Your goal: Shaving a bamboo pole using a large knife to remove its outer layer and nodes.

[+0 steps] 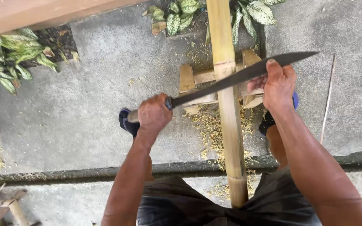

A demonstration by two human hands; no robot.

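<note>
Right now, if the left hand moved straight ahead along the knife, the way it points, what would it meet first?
The left hand grips the knife handle, pointing along the blade. Going on, it would probably meet the bamboo pole first; their heights look close.

Outdoor yard workspace: concrete paving [105,83], garden plants [17,54], bamboo shavings [208,125]

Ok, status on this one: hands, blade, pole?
Left hand on handle, right hand on blade back. Long knife across bamboo pole. Pole on wooden stand. Nothing obstructing.

Long dark machete [231,78] lies crosswise on the upright-running yellow bamboo pole [229,109].
</note>
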